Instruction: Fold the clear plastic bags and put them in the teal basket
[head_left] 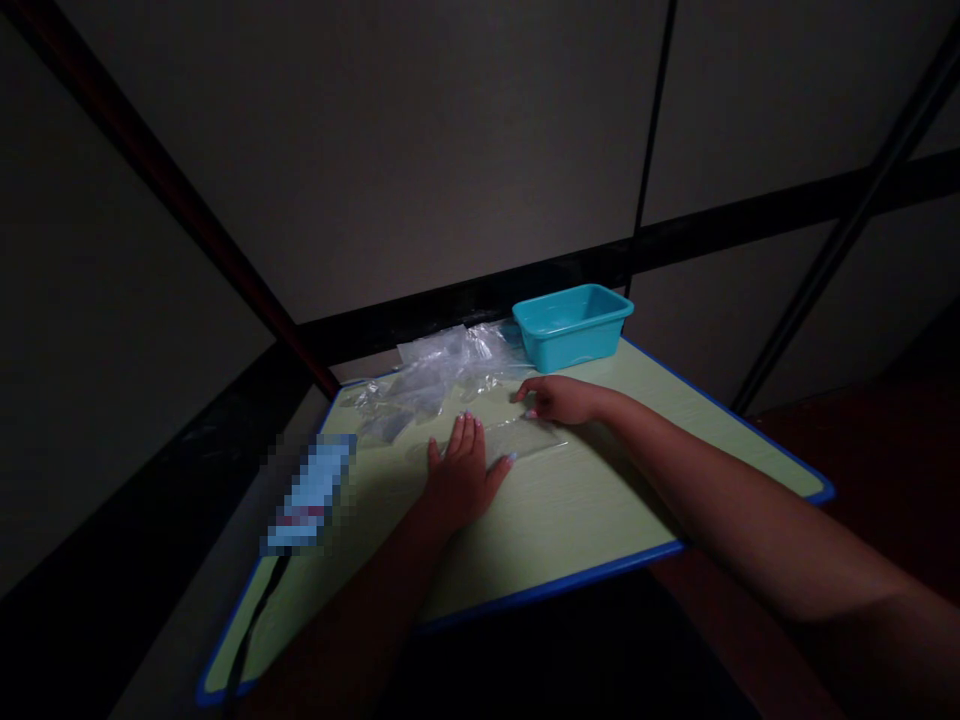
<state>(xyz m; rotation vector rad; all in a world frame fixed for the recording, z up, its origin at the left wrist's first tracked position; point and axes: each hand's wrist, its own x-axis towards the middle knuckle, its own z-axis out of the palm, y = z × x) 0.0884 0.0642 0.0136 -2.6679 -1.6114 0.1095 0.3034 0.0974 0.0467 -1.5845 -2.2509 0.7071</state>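
Note:
A clear flat plastic bag (517, 438) lies on the yellow-green tabletop in front of me. My left hand (463, 475) rests flat over the bag's left part, fingers stretched forward and thumb spread to the right. Over its far right edge is my right hand (559, 400), with one finger reaching out to the left and a gap below it. The other fingers of that hand are bent and partly hidden; I see nothing gripped in them. Just beyond both hands lies a loose heap of clear plastic bags (442, 370), crumpled and overlapping.
A turquoise rectangular basin (577, 345) stands at the back of the table, right of the heap. On the left edge lies a blurred light-blue card-like item (311, 495) with a black strap (259, 610). Blue trim (555, 588) edges the table; a panelled wall rises behind.

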